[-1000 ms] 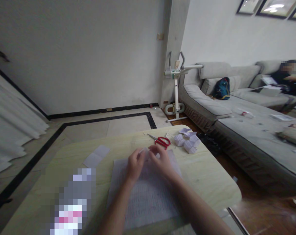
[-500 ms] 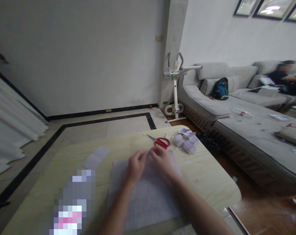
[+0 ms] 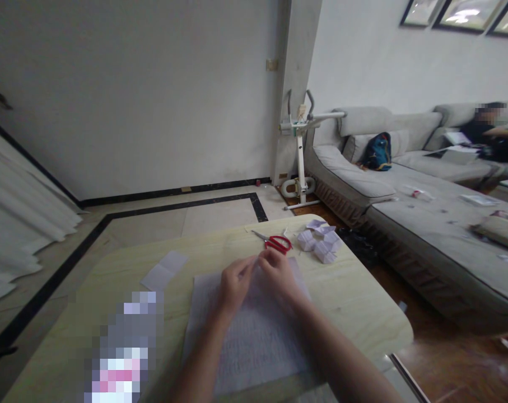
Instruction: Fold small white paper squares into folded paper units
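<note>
My left hand [image 3: 236, 281] and my right hand [image 3: 276, 271] meet above a large sheet of paper [image 3: 254, 336] covered in faint writing. The fingers of both are closed in a pinch on a small piece of paper [image 3: 255, 262], mostly hidden by them. Just beyond my right hand lie scissors [image 3: 276, 243] with red handles, blades pointing left. Several folded paper pieces [image 3: 325, 249] are grouped to their right. A creased square of paper [image 3: 164, 270] rests left of the large sheet.
The pale table [image 3: 358, 302] has a rounded right corner. A pixelated object [image 3: 119, 347] stands at its near left. Right of it are a grey sofa [image 3: 438, 246], a backpack [image 3: 378, 152] and a seated person [image 3: 484, 134]. An exercise machine [image 3: 301, 151] stands behind.
Both hands stay nearly in place, with only slight finger movement at the small piece of paper. Everything else on the table lies as before.
</note>
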`<move>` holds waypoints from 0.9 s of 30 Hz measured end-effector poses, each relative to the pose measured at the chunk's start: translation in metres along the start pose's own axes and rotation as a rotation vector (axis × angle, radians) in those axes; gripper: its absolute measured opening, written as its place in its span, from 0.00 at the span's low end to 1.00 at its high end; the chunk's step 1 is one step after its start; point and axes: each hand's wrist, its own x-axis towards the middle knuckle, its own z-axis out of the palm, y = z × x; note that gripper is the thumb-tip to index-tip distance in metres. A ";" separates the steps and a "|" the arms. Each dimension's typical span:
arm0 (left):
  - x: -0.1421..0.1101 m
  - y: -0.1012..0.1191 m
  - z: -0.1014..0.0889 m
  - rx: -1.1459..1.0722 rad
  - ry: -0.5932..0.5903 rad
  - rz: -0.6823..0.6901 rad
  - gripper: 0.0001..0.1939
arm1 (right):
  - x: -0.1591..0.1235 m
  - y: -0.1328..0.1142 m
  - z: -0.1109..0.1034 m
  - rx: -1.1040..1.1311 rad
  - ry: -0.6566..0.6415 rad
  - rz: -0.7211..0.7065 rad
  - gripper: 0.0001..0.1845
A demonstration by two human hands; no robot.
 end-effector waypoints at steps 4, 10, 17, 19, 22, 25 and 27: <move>0.000 0.004 -0.001 -0.012 -0.021 0.046 0.12 | 0.000 0.000 0.000 -0.001 0.007 -0.010 0.04; 0.002 0.010 -0.005 -0.189 -0.045 -0.156 0.19 | -0.001 -0.003 -0.002 0.006 -0.020 -0.030 0.04; 0.006 0.004 -0.003 -0.403 0.038 -0.310 0.21 | 0.000 -0.008 -0.004 0.060 -0.060 -0.031 0.05; 0.005 0.003 -0.002 -0.446 0.024 -0.311 0.20 | 0.000 -0.008 -0.004 0.094 -0.073 -0.016 0.05; 0.003 0.003 -0.003 -0.474 -0.027 -0.311 0.18 | -0.001 -0.008 -0.004 0.122 -0.066 0.005 0.05; 0.003 0.006 -0.005 -0.471 -0.080 -0.322 0.16 | -0.001 -0.007 -0.004 0.127 -0.047 0.017 0.05; 0.003 0.007 -0.006 -0.466 -0.129 -0.333 0.16 | 0.000 -0.007 -0.004 0.127 -0.037 0.029 0.05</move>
